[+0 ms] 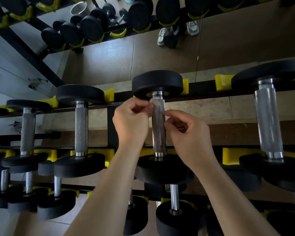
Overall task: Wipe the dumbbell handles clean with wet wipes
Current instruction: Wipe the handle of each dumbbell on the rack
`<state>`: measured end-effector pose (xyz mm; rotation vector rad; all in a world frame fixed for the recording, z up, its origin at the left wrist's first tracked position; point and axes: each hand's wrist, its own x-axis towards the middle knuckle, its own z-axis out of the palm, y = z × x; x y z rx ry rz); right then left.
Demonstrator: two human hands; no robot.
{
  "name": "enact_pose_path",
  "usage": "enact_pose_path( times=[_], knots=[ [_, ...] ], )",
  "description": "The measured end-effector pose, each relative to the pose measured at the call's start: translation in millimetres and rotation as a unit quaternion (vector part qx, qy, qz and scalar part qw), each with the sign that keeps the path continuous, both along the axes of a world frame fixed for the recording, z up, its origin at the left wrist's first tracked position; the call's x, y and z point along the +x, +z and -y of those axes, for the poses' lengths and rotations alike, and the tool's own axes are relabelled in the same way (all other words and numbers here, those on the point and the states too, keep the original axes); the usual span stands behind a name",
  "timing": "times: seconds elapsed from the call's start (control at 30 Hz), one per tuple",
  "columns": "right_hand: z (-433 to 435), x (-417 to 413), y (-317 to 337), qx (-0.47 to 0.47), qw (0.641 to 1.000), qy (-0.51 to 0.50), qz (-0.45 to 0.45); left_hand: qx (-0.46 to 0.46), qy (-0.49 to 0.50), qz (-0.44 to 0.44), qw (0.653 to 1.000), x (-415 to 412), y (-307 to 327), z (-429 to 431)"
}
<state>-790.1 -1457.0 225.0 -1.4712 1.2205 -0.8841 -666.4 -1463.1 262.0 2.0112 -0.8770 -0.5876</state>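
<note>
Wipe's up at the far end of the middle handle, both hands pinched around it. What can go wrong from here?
1. The wet wipe is a small wad pinched by the left hand only; the right hand looks off it. It may slip.
2. It sits at the top of the dumbbell handle, so the lower knurling may get skipped.
3. The dumbbell rests in yellow cradles; hard rubbing could rock it.

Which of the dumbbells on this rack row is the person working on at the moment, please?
The middle dumbbell: both hands are at its knurled handle, the left hand pinching a small wipe near its top, the right hand alongside. The neighbouring dumbbells are untouched.
</note>
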Motion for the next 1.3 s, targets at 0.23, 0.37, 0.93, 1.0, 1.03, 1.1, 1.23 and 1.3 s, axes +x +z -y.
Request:
enact_pose_path(
  times=[0.23, 0.37, 0.93, 1.0, 1.03, 1.1, 1.23, 1.3],
  knots=[
    [11.8, -8.1, 6.1, 0.013, 0.998, 0.045, -0.036, 0.145, -0.154, 0.048, 0.976, 10.9, 6.7, -39.7],
    [13.8, -5.8, 8.7, 0.006, 0.996, 0.068, -0.064, 0.014, -0.086, -0.011, 0.996, 12.1, 5.9, -12.0],
    [-2.2, -3.5, 29.9, 0.038, 0.996, 0.026, -0.083, -0.013, -0.014, -0.048, 0.999, 6.9, -0.7, 5.3],
    [-4.0, -1.9, 31.1, 0.048, 0.997, 0.009, -0.064, -0.074, -0.027, 0.015, 0.997, 4.2, -5.3, 10.7],
    [-4.9, -2.0, 32.0, 0.057, 0.997, 0.001, -0.052, -0.104, -0.066, 0.087, 0.989, 4.9, -8.9, 8.5],
    [-6.2, -2.6, 33.6, 0.076, 0.996, -0.018, -0.036, -0.156, -0.158, 0.226, 0.948, 9.6, -15.7, 1.0],
    [-11.1, -6.1, 37.5, 0.1, 0.994, -0.038, -0.032, -0.018, -0.379, 0.37, 0.848, 13.0, -3.7, -15.2],
    [-16.1, -8.2, 39.1, 0.101, 0.993, -0.032, -0.057, 0.082, -0.452, 0.392, 0.797, 9.1, 4.9, -28.7]
  ],
)
